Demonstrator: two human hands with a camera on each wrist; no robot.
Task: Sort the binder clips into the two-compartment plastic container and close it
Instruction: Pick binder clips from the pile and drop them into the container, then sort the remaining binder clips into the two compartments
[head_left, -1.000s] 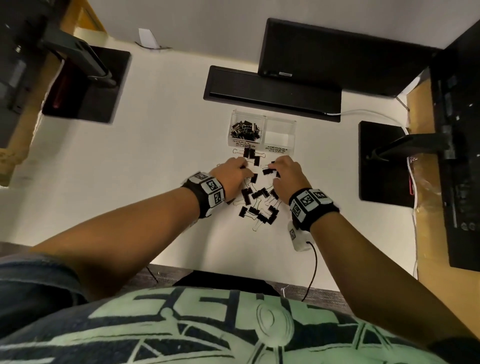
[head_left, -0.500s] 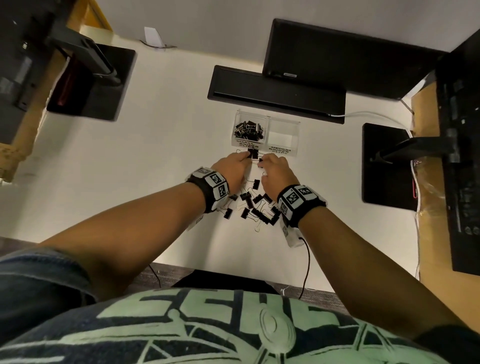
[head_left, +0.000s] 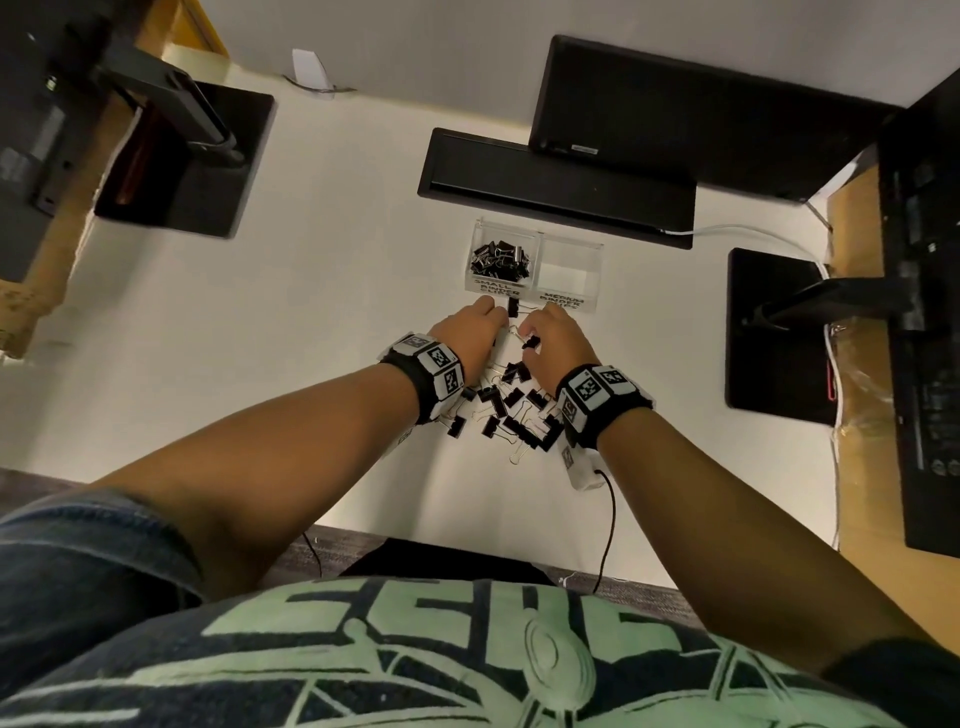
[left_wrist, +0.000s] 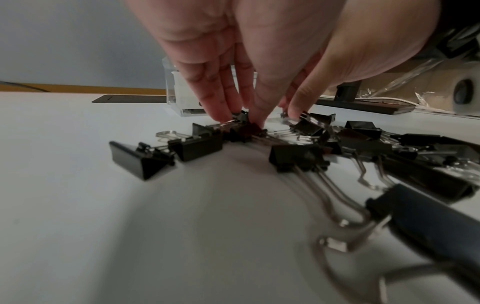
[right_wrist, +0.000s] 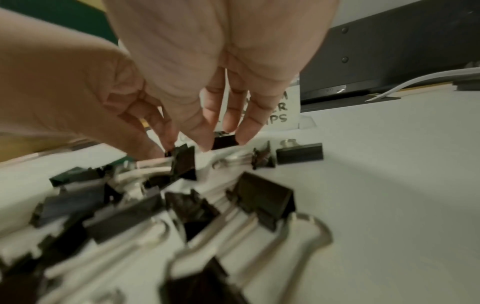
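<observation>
The clear two-compartment container stands open on the white table. Its left compartment holds several small black clips; the right compartment looks empty. A pile of black binder clips lies between my wrists. My left hand reaches down just in front of the container. In the left wrist view my left hand pinches a small clip between thumb and fingers. My right hand is close beside it. In the blurred right wrist view, my right hand pinches a black clip.
A long black bar and a dark monitor stand right behind the container. Black stand bases sit at the left and right. A white cable runs off to the right. A small white device lies under my right wrist.
Both hands have moved forward from the spread pile toward the container's front and drawn closer together. Their fingers have closed onto clips at the far end of the pile.
</observation>
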